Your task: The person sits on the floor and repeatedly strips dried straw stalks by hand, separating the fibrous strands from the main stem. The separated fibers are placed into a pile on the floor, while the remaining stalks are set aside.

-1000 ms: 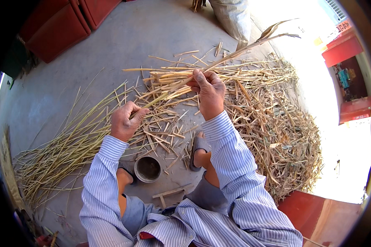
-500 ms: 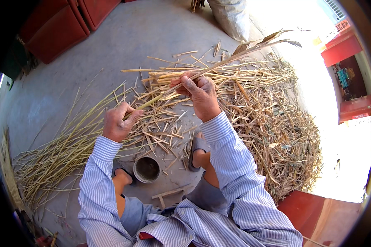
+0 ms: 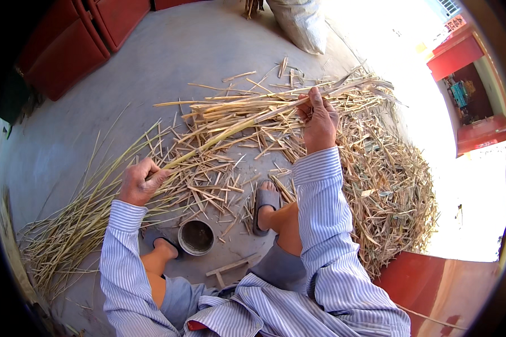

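— Grey concrete floor (image 3: 168, 62) under me, littered with a heap of pale dry cut straw (image 3: 388, 185) off toward three o'clock. What are you holding?

— One long yellow-green reed stalk (image 3: 230, 132). My left hand (image 3: 138, 182) is closed in a fist round its thick lower end, at about eight o'clock from the middle of the view. My right hand (image 3: 319, 121) pinches the same stalk farther up, thumb against fingers, at about one o'clock.

— So how does it lie?

— Its long axis runs from eight o'clock up to two o'clock, spanning both hands, with the dry leafy tip passing beyond my right hand. The left hand is nearer my body; the right is stretched out.

— Anything between your feet?

— A small round dark metal bowl (image 3: 196, 237), just beside my left sandalled foot (image 3: 160, 241), at six o'clock.
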Available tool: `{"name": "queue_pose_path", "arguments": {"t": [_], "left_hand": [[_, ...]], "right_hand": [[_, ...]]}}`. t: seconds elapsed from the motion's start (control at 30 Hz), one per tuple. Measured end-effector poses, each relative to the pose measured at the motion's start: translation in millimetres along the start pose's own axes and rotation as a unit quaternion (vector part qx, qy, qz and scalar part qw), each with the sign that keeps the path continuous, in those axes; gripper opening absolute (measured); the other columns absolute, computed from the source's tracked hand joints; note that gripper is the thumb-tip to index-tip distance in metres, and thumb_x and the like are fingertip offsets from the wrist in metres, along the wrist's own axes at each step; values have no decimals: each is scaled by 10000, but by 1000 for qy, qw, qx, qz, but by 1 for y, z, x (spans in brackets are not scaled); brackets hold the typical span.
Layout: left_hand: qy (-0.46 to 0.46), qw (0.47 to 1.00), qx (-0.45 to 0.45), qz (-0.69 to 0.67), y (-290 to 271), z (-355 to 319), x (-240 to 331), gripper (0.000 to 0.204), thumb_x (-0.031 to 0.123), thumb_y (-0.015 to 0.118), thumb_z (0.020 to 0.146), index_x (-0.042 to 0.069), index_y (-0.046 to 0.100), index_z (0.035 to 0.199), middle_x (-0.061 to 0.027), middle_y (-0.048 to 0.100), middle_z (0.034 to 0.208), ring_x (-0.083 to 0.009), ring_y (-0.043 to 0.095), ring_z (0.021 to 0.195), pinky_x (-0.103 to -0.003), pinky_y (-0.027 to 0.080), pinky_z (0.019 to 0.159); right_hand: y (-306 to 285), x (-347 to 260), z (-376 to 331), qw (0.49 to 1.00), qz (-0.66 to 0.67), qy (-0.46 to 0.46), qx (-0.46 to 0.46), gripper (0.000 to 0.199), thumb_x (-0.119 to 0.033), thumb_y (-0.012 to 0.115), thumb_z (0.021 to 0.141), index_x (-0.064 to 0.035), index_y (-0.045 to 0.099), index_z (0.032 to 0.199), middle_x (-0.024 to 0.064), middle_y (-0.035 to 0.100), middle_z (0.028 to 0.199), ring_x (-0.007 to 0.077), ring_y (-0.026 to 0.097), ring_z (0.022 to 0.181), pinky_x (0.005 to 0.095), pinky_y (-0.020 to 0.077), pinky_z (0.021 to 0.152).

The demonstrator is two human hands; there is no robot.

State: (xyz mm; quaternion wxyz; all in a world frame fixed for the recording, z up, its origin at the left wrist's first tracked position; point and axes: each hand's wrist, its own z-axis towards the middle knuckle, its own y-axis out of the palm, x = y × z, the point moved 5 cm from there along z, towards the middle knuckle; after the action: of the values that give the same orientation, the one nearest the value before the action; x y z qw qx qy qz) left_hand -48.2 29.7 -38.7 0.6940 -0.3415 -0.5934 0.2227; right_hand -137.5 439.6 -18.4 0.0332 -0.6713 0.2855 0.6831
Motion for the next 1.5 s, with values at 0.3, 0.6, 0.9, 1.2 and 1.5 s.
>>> {"name": "queue_pose_path", "arguments": {"t": [0.3, 0.6, 0.9, 1.2, 1.5], "left_hand": [[17, 986, 52, -160, 49, 6, 35, 272, 267, 717, 877, 2, 665, 845, -83, 644, 649, -151, 591, 555, -292, 453, 515], [-47, 984, -2, -174, 29, 4, 20, 357, 316, 702, 902, -16, 626, 793, -37, 588, 626, -82, 495, 570, -271, 413, 514], [-7, 993, 42, -110, 39, 7, 29, 382, 365, 720, 875, -3, 643, 802, -81, 647, 676, -124, 581, 622, -293, 456, 558], [22, 997, 77, -15, 35, 3, 34, 327, 335, 718, 864, 24, 643, 795, -110, 658, 678, -240, 631, 594, -344, 452, 522], [31, 988, 150, 25, 1, 14, 34, 295, 311, 722, 858, 37, 637, 791, -113, 630, 648, -261, 602, 570, -380, 435, 521]], "right_hand": [[26, 22, -19, 995, -19, 66, -66, 264, -300, 672, 927, -41, 637, 964, 57, 708, 841, 105, 661, 704, 220, 526, 600], [42, 32, -43, 944, 107, 223, -220, 268, -235, 555, 990, -18, 554, 1149, 145, 639, 1170, 213, 650, 1009, 307, 566, 816], [67, 37, -58, 979, -25, 90, -183, 236, -246, 682, 917, -26, 634, 988, 92, 714, 890, 136, 689, 774, 241, 562, 677], [56, 31, -54, 973, -94, 106, -182, 282, -250, 709, 895, 11, 651, 984, 81, 709, 835, 137, 696, 729, 238, 547, 626], [67, 37, -84, 910, -219, 129, -328, 221, -167, 628, 943, 45, 644, 1004, 89, 709, 829, 131, 688, 678, 224, 545, 582]]}}
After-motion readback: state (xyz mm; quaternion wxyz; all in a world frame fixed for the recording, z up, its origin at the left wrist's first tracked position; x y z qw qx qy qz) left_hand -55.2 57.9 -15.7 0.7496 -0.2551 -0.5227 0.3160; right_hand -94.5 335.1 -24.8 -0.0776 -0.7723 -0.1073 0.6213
